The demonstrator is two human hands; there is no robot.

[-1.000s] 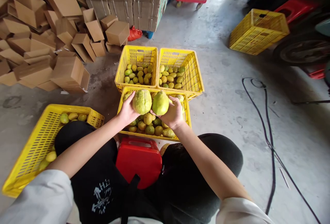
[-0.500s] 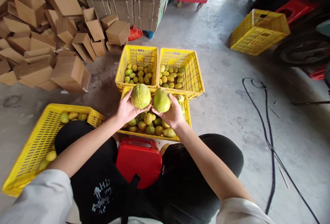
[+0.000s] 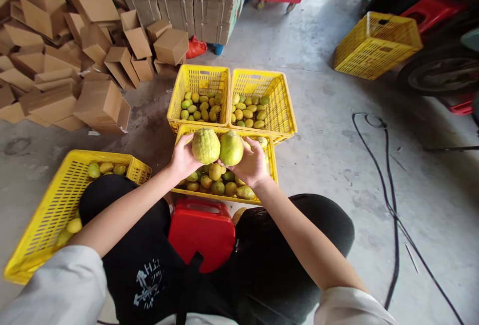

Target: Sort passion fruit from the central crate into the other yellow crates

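My left hand (image 3: pixel 184 157) holds a bumpy yellow-green fruit (image 3: pixel 205 146), with the fingers behind and under it. A smoother green fruit (image 3: pixel 231 149) rests in my right hand (image 3: pixel 254 164). The two fruits are side by side and seem to touch, above a yellow crate (image 3: pixel 274 165) of green and yellow fruits. Behind it, a left crate (image 3: pixel 198 70) and a right crate (image 3: pixel 287 110) each hold several smaller fruits in their bottoms.
A red stool (image 3: pixel 202 230) stands between my knees. At my left is a tilted yellow crate (image 3: pixel 48 205) with some fruits. Cardboard boxes (image 3: pixel 99 103) lie at the back left. Another yellow crate (image 3: pixel 377 45) and a black cable (image 3: pixel 391 205) are on the right.
Both fruits have come closer together and slightly lower. The bumpy one has moved right and turned somewhat in my left hand; the smooth one has shifted a little left.
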